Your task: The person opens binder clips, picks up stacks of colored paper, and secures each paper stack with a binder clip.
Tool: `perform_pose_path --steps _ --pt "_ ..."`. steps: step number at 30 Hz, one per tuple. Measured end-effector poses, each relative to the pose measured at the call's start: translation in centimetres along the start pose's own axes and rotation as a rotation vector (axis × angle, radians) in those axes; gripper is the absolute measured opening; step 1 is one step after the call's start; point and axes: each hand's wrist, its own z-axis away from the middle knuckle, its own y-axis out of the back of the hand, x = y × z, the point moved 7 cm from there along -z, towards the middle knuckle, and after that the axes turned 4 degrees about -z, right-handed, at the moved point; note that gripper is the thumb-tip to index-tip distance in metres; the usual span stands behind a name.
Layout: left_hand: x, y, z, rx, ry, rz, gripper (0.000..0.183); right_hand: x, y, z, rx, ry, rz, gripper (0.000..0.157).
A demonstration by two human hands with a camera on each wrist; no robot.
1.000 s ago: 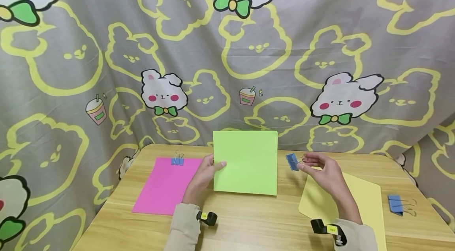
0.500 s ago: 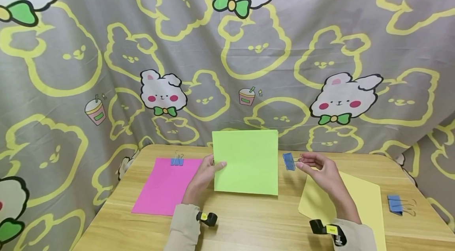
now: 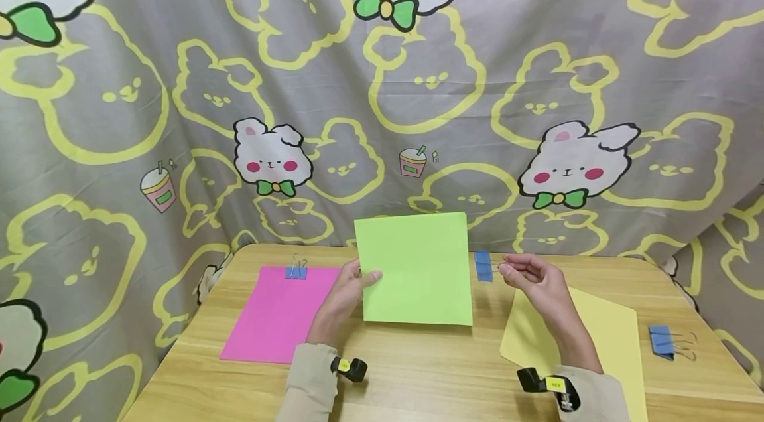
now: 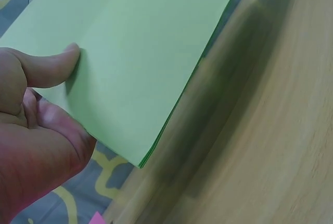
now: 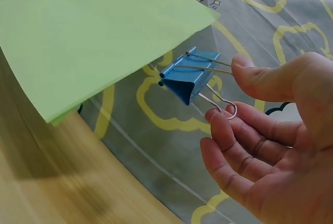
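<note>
Pinching a blue binder clip [image 5: 192,73], the right hand [image 3: 542,286] is hovering just right of the green sheets [image 3: 418,269], whose left edge the left hand [image 3: 343,292] is gripping; lining up seems in hand, probably calling for squeezing the clip wider.

CHANGE OF POSITION: CLIP AND GREEN STACK

Blue binder clip [image 3: 484,267]: one second ago its body leaned, top toward the left; it is now nearly upright in the head view. It has also shifted left and slightly upward. The gap to the right edge of the green paper stack [image 3: 414,269] has narrowed.

Right hand [image 3: 543,284]: raised slightly. The thumb tip, previously close against the clip body, is now visibly apart from it.

Green paper stack: the top edge, formerly near level, now slopes upward to the right. The upper right corner is higher; the lower right corner has moved farther right.
</note>
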Motion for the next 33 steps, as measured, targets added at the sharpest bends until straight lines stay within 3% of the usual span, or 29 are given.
perform_pose_path --steps 20,33 --pt "0.1 -0.3 -0.1 0.011 0.042 0.004 0.034 0.2 -0.4 -0.2 -0.001 0.002 -0.184 0.046" --pt "0.3 -1.1 -0.2 -0.018 0.032 0.043 0.036 0.0 -1.1 -0.3 -0.033 0.017 -0.197 0.046"
